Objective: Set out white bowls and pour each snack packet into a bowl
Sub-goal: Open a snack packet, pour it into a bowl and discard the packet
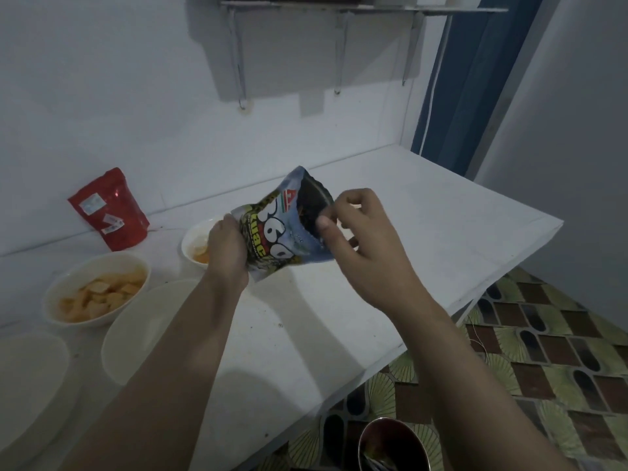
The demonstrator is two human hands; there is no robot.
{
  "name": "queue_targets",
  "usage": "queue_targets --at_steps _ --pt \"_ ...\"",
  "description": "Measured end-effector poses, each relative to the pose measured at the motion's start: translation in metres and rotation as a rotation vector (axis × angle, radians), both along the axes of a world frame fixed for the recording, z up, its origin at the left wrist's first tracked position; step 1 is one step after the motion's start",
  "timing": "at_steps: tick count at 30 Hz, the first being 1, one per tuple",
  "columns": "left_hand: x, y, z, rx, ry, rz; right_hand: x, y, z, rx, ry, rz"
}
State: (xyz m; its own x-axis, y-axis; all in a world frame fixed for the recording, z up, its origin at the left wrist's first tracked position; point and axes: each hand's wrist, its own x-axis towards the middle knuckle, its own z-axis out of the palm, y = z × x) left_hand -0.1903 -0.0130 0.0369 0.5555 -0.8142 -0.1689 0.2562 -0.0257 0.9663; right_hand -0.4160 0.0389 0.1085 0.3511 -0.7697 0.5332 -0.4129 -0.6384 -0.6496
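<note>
Blue foil packet [283,229] is held above the white table [407,232], the left hand [227,248] gripping its base, the right hand [353,232] pinching the torn mouth. I'd widen that mouth, then tip it slowly over the empty bowl [149,328] near the left arm. The small bowl [197,243] hides behind the left hand; the nearest bowl [30,385] is cut off

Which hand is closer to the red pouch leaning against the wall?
Left. The left hand holds the blue snack packet on the side toward the red pouch; the right hand pinches the packet's far edge.
</note>
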Motion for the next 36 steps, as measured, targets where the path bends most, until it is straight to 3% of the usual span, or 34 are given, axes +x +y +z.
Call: queue_targets --at_steps 3,7,10,14,21,28,36 --pt "0.014 0.015 0.02 0.013 -0.039 0.083 0.013 0.001 0.001 0.039 0.06 0.072" --pt "0.023 0.053 0.05 -0.022 0.027 0.191 0.037 0.002 0.006 -0.067 -0.007 0.15" --pt "0.03 0.087 0.063 -0.078 0.098 0.283 0.06 0.015 0.011 -0.001 -0.097 0.295" --pt "0.067 0.132 0.064 -0.098 0.06 0.4 0.093 0.034 0.013 0.091 -0.12 0.432" --pt "0.154 0.2 0.05 -0.068 -0.03 0.563 0.172 0.087 0.018 0.183 -0.085 0.442" --pt "0.239 0.245 0.037 -0.057 -0.061 0.505 0.251 0.133 0.002 0.247 -0.149 0.308" --pt "0.311 0.279 0.03 0.046 -0.205 0.478 0.323 0.171 -0.02 0.297 -0.021 0.224"
